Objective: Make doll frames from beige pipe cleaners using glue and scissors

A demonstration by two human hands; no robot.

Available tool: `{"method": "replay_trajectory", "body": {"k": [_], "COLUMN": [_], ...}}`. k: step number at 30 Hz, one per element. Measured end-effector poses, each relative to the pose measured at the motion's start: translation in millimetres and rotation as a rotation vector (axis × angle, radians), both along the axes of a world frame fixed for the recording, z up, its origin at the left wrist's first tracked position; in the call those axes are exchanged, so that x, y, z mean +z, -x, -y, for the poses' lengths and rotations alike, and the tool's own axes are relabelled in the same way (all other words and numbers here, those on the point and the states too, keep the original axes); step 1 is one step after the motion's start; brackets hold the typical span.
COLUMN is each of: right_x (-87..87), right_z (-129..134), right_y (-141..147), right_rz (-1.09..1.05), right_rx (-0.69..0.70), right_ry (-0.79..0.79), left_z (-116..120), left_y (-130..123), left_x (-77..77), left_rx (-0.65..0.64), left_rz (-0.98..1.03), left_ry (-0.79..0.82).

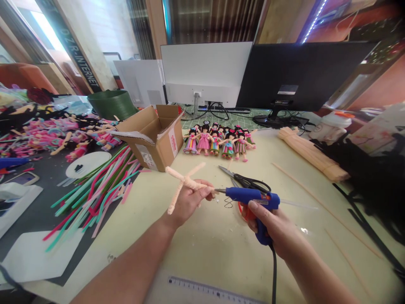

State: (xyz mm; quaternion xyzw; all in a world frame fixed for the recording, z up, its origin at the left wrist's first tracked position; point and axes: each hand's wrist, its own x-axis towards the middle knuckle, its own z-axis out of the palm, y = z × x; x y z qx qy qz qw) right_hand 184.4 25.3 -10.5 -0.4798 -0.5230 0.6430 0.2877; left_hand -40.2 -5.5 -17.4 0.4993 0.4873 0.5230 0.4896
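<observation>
My left hand (pixel 193 200) is closed on a doll body (pixel 186 181) of twisted cream pipe cleaners, its limbs sticking out to the left. In my right hand (pixel 272 223) is a blue hot glue gun (pixel 251 196), with a clear glue stick out of its back and a black cord hanging down. The gun's metal nozzle meets, or nearly meets, the end of the doll body at my left fingertips. Black-handled scissors (pixel 249 181) lie just behind the gun. Something orange-red beneath the gun is partly hidden.
Several finished dolls (pixel 215 141) sit beside an open cardboard box (pixel 155 141). Coloured pipe cleaners (pixel 101 190) lie left; a cream bundle (pixel 313 154) and black ones (pixel 379 202) lie right. A ruler (pixel 211 291) is at the front edge. Two monitors (pixel 205 71) stand behind.
</observation>
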Motion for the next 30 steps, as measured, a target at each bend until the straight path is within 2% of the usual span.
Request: {"method": "replay_trajectory", "body": {"k": [7, 12, 18, 20, 23, 25, 27, 30], "right_x": [0.2, 5.7, 3.3, 4.7, 7.2, 5.3, -1.2, -16.2], "right_z": [-4, -6, -5, -11, -28, -43, -57, -76], "right_y": [-6, -7, -5, -11, -32, -50, -67, -86], "right_rz": [-0.046, -0.031, -0.058, -0.092, -0.095, 0.046, 0.294, 0.643], "right_rx": [0.002, -0.025, -0.034, -0.109, -0.324, -0.493, -0.623, -0.617], "right_ry": [0.092, 0.072, 0.058, 0.009, -0.129, -0.253, -0.327, -0.382], "left_z": [-1, -1, -2, -3, -5, -5, -5, -4], "left_y": [-2, -1, 0, 0, -1, -1, -1, 0], "left_x": [7.4, 4.1, 1.4, 0.7, -0.6, -1.9, -3.4, -5.5], "left_rx": [-0.019, -0.025, -0.028, -0.008, 0.058, 0.087, 0.084, 0.059], "left_rz": [0.048, 0.081, 0.037, 0.029, 0.049, 0.057, 0.056, 0.081], "left_ry": [-0.032, -0.071, -0.068, -0.062, -0.022, 0.017, 0.038, 0.051]}}
